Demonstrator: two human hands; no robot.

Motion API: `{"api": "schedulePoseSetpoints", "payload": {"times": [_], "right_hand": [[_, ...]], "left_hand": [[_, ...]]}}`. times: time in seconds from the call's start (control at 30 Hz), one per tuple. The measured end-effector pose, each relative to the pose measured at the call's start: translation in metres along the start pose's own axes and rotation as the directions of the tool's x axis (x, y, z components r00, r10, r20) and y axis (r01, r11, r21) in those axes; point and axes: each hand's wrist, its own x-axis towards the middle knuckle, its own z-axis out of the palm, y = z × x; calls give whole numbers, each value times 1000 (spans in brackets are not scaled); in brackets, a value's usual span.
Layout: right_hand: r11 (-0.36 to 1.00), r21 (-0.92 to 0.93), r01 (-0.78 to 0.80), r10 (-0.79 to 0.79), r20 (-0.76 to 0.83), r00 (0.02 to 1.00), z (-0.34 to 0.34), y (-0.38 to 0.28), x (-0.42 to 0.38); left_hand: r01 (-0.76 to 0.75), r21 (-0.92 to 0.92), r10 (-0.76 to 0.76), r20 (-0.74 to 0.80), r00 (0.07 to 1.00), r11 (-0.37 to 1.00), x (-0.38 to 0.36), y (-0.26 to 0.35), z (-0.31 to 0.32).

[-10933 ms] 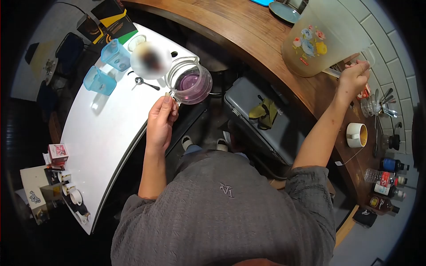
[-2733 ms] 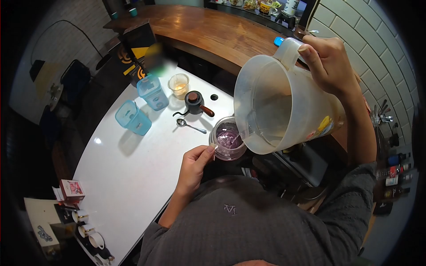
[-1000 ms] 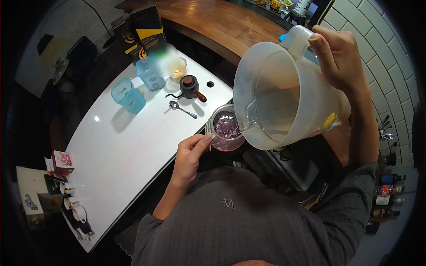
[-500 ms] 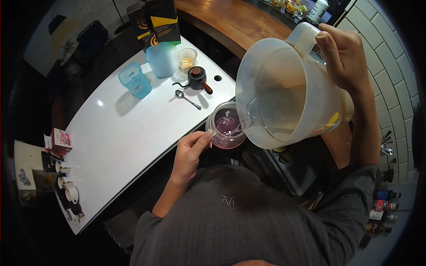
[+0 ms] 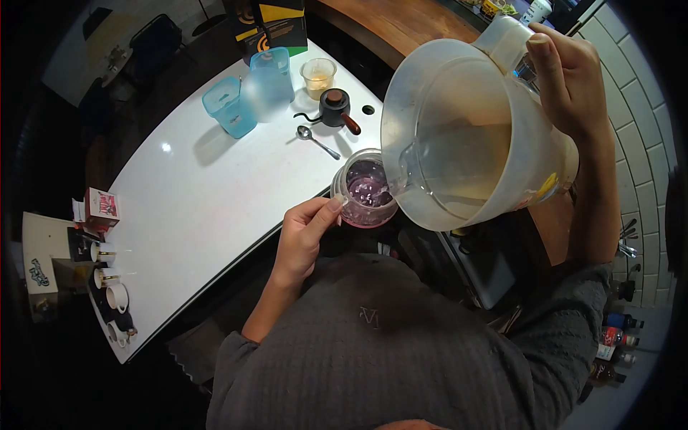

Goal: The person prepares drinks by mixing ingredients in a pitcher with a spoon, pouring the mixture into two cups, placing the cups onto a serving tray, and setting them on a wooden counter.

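My right hand (image 5: 573, 79) is wrapped round the handle of a large translucent plastic pitcher (image 5: 459, 79), which is tilted to the left. Water runs from its spout into a clear jar (image 5: 337, 188) with purplish liquid (image 5: 369, 185) inside. Thumb and fingers of my left hand (image 5: 304, 233) pinch the jar's left side. Near the jar on the white counter lie a metal spoon (image 5: 320, 143) and a small black kettle-like pot (image 5: 335, 107) with a wooden handle. A small clear cup (image 5: 318, 79) of pale contents stands behind the pot.
Two blue plastic containers (image 5: 231, 107) stand on the white counter (image 5: 193, 208), one partly blurred. A black and yellow box (image 5: 276, 32) is behind them. Several white cups (image 5: 117, 297) and a red and white box (image 5: 102, 208) sit at the left end. Bottles (image 5: 613, 337) are at right.
The view has shifted slightly, so the counter items appear higher and further right. Water still flows from the tilted pitcher, and the liquid in the jar looks more stirred up.
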Motion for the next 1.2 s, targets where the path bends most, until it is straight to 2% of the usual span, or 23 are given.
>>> {"api": "schedulePoseSetpoints", "payload": {"times": [0.1,0.17,0.27,0.4,0.47,0.6,0.67,0.97,1.2], "right_hand": [[1000,11,20,-19,-19,1000,6,-1,2],[995,-6,-104,103,-128,986,14,-2,0],[979,49,-199,204,-143,968,20,15,-11],[961,136,-243,262,-144,954,26,26,-19],[926,200,-321,351,-138,926,29,29,-23],[926,211,-313,355,-199,914,38,19,-18],[953,96,-286,300,-191,935,37,23,-18],[963,-49,-265,257,-130,958,29,30,-16],[988,-28,-153,149,-127,981,37,8,1]], "left_hand": [[-13,7,13,5,1000,1000,3,2,-6],[-19,-3,19,6,1000,1000,4,5,-10],[6,-9,-6,-2,1000,1000,6,10,-19],[10,-27,-9,8,1000,1000,11,15,-30],[7,-3,-7,-18,1000,1000,13,18,-33],[18,-51,-17,13,1000,999,16,19,-39],[18,-52,-18,2,1000,998,17,19,-39],[30,23,-30,3,1000,999,23,12,-31],[64,-5,-64,48,997,998,24,6,-34]]}}
